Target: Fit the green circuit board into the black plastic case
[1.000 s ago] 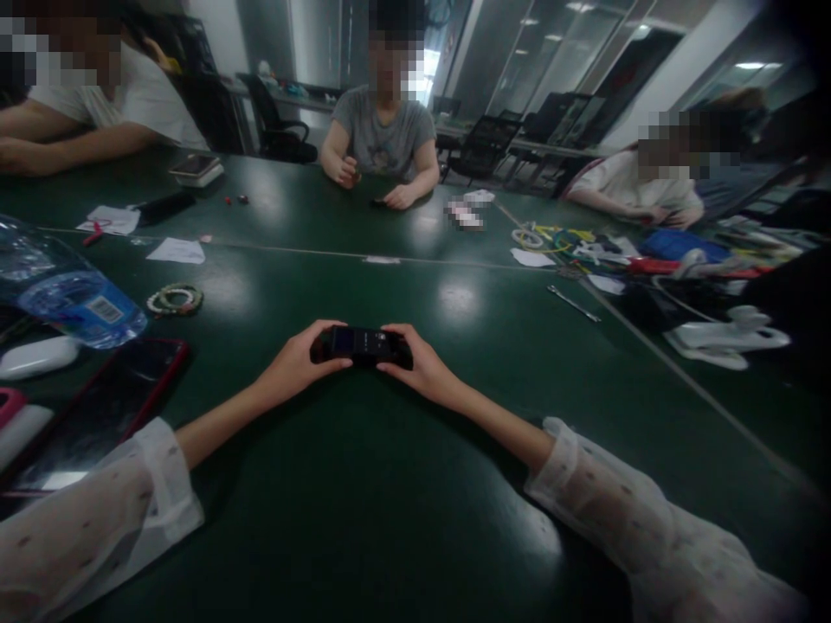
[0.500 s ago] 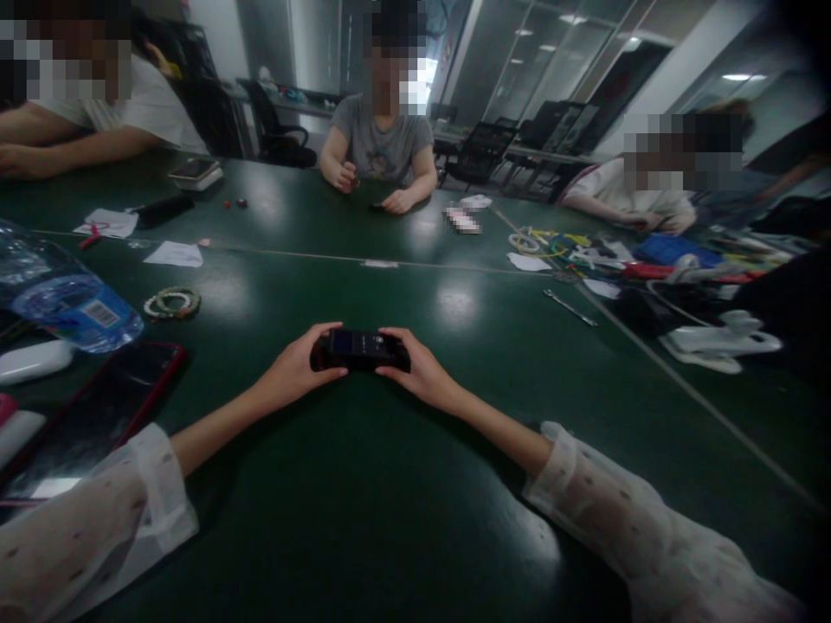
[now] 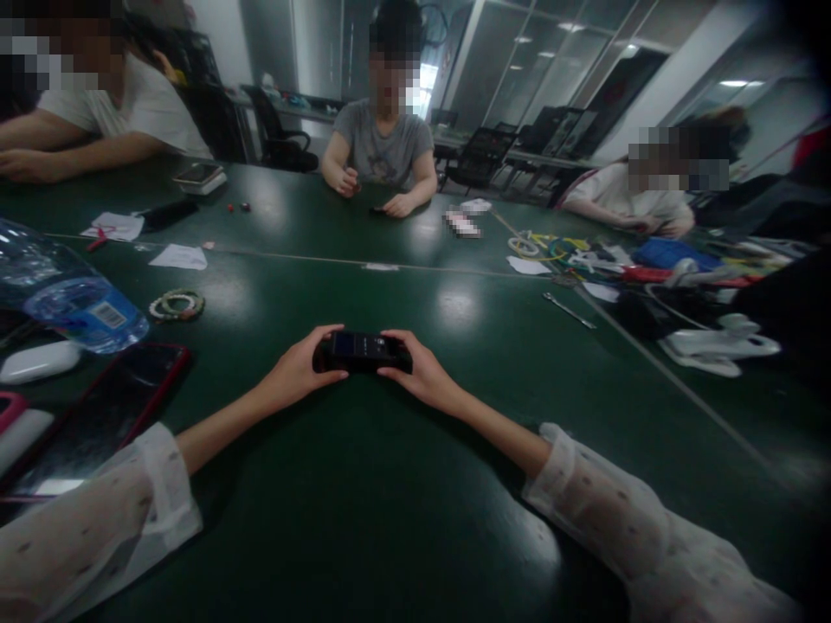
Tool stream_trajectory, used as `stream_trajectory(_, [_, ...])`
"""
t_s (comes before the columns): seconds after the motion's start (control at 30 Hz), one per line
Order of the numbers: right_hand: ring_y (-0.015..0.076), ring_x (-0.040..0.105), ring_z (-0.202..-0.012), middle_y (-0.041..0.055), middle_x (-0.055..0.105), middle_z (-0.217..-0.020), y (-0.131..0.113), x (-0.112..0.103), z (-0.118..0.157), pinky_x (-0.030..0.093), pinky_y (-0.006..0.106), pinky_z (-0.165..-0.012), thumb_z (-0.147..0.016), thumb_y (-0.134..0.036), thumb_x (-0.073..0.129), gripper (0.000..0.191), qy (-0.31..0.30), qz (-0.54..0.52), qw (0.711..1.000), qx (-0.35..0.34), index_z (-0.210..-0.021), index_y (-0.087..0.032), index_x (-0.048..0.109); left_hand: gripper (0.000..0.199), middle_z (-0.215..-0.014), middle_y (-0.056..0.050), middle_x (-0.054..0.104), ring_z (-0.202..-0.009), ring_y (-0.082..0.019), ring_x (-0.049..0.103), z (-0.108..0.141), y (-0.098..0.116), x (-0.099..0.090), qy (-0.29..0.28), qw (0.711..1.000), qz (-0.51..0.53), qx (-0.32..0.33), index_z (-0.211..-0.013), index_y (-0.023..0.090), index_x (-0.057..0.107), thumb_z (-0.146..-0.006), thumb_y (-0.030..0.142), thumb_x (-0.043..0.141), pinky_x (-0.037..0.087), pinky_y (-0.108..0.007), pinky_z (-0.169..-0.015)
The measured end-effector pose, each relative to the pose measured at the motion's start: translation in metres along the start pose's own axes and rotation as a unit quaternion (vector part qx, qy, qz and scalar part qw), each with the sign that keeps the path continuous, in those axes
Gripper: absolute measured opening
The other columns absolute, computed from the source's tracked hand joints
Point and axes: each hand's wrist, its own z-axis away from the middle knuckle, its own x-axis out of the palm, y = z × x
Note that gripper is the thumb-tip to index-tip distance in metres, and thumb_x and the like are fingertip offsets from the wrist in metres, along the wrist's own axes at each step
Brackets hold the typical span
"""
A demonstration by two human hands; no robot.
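Between my hands is a small black handheld device with a dark screen, its long side running left to right above the green table. My left hand grips its left end, thumb on the near edge and fingers at the far edge. On the right end, my right hand holds it in the same way. The screen faces up toward me with faint marks on it; I cannot read them. Whether the device touches the table is unclear.
At left lie a water bottle, a red-edged phone, a white case and beaded bracelets. A wrench and tangled cables are at right. People sit across the table, one in a grey shirt.
My hands keep their hold on the black device, which stays almost in place. The view has shifted very slightly, and the things at left appear a little further right.
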Motion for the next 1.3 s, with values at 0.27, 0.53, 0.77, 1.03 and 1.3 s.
stream_trajectory(0.27, [0.0252,0.056,-0.116,0.0095,0.055,-0.124,-0.0009,-0.0013,-0.0008,0.045,0.050,-0.101,-0.082,-0.025,0.067,0.054,-0.003,0.001,1.000,-0.002,-0.129,-0.024,0.041,0.070,-0.133,-0.010,0.053,-0.121,-0.029,0.053,0.0010,0.0013,0.0001,-0.006,1.000,0.017,0.005,-0.138,0.029,0.036,-0.077,0.033,0.071,0.044,-0.053,-0.098])
stream_trajectory(0.53, [0.0241,0.056,-0.114,0.0096,0.056,-0.122,-0.0006,0.0000,-0.0015,0.044,0.047,-0.101,-0.082,-0.024,0.067,0.053,-0.002,-0.001,1.000,0.010,-0.128,-0.023,0.041,0.069,-0.132,-0.011,0.054,-0.121,-0.030,0.053,-0.0009,-0.0007,0.0010,-0.005,1.000,0.008,0.009,-0.137,0.027,0.038,-0.076,0.033,0.071,0.043,-0.053,-0.099])
stream_trajectory(0.77, [0.0238,0.055,-0.115,0.0091,0.055,-0.122,0.0005,0.0000,-0.0011,0.044,0.046,-0.101,-0.082,-0.023,0.067,0.054,-0.008,-0.015,1.000,0.012,-0.128,-0.023,0.040,0.064,-0.133,-0.009,0.053,-0.123,-0.028,0.052,0.0000,0.0017,-0.0005,-0.007,1.000,0.008,0.013,-0.136,0.027,0.040,-0.079,0.033,0.069,0.042,-0.052,-0.101])
stream_trajectory(1.03, [0.0237,0.054,-0.118,0.0088,0.054,-0.124,-0.0004,-0.0003,-0.0012,0.044,0.047,-0.102,-0.081,-0.024,0.068,0.054,-0.003,-0.025,1.000,0.014,-0.127,-0.024,0.041,0.063,-0.132,-0.008,0.054,-0.122,-0.027,0.052,0.0003,0.0029,-0.0008,-0.003,0.999,0.019,0.026,-0.135,0.028,0.040,-0.080,0.031,0.069,0.042,-0.050,-0.102])
stream_trajectory(1.3, [0.0234,0.053,-0.120,0.0083,0.053,-0.128,0.0000,-0.0004,-0.0020,0.044,0.046,-0.103,-0.079,-0.025,0.071,0.060,0.000,-0.028,0.999,0.022,-0.130,-0.025,0.040,0.064,-0.132,-0.008,0.053,-0.121,-0.028,0.052,0.0014,0.0065,-0.0018,-0.007,1.000,0.013,0.016,-0.137,0.030,0.038,-0.081,0.033,0.068,0.044,-0.050,-0.099])
